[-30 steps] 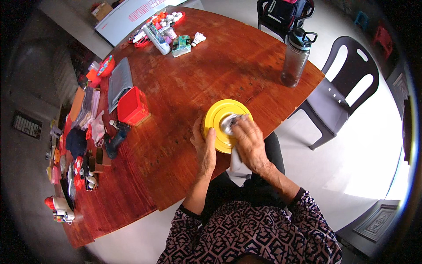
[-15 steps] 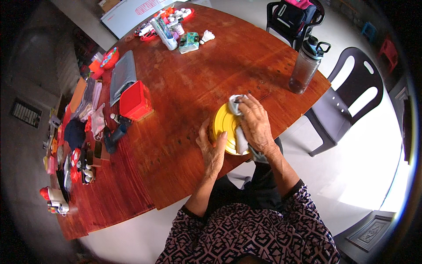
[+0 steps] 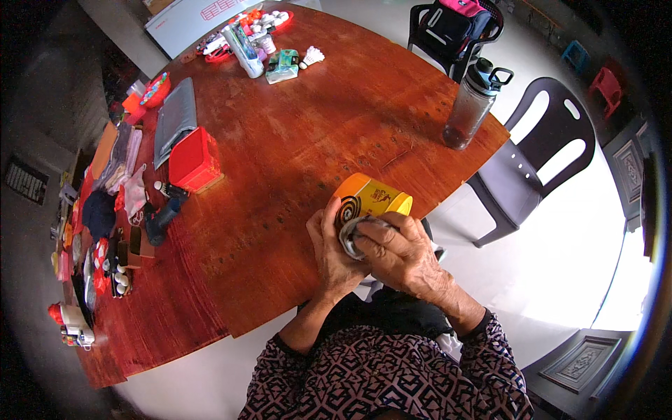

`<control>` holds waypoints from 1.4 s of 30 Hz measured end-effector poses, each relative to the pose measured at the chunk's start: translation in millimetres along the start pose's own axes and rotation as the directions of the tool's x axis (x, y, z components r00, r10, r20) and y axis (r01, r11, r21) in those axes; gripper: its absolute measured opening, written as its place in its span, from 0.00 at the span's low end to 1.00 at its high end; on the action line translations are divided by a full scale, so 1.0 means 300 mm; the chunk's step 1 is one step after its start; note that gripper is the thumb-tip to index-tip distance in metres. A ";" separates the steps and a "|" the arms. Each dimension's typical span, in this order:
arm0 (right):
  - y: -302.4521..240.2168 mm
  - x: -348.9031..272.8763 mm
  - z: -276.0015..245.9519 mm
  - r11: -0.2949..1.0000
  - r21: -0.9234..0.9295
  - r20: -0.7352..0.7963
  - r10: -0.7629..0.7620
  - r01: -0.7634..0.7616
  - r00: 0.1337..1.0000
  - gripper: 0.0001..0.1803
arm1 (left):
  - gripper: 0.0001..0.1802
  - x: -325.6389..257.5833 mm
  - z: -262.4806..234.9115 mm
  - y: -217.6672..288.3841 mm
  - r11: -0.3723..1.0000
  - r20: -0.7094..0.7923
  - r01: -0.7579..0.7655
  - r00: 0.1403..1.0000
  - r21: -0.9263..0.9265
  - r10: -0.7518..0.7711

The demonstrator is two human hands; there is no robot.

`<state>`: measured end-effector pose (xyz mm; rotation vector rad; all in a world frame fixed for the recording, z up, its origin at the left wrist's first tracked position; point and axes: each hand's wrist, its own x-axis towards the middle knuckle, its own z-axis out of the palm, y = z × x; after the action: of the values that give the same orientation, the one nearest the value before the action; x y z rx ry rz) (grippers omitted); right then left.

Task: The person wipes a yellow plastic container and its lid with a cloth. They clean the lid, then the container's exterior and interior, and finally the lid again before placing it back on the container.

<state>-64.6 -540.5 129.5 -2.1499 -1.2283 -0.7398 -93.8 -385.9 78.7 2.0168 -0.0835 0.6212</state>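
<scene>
A yellow-orange round canister (image 3: 371,194) with a dark ring pattern lies tipped on its side over the table's near edge, its yellow lid (image 3: 400,204) pointing right. My left hand (image 3: 329,252) grips the canister from the left, its fingers partly hidden behind it. A grey-white cloth (image 3: 350,241) is bunched under the curled fingers of my right hand (image 3: 402,255), which presses it against the canister's near side. Part of the cloth is covered by the hand.
On the wooden table (image 3: 280,140) stand a clear water bottle (image 3: 470,108) at the right corner and a red box (image 3: 196,161) at left. Clutter, including a dark cap (image 3: 99,213), lines the left side. A dark plastic chair (image 3: 535,154) stands at right.
The canister has been turned from lid facing up to lying sideways, so its printed side now shows. My right hand and the cloth have moved from the lid down to the near side.
</scene>
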 end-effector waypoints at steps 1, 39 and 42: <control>0.010 -0.006 0.007 0.999 -0.010 -0.015 0.040 -0.040 0.999 0.22 | 0.59 -0.001 -0.003 0.008 0.999 0.018 -0.014 1.000 0.038 0.013; 0.046 0.060 0.037 0.998 -0.010 0.087 0.061 -0.060 0.994 0.17 | 0.63 -0.016 -0.014 0.011 0.962 0.125 -0.138 0.986 0.237 0.110; -0.009 0.059 0.042 0.998 -0.042 0.118 0.052 -0.047 0.992 0.18 | 0.65 -0.020 0.002 0.002 0.952 0.140 -0.168 0.981 0.257 0.136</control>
<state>-57.0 -520.4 133.3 -2.2766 -1.2249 -0.6275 -98.9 -388.0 76.3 2.3264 -0.2415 0.6332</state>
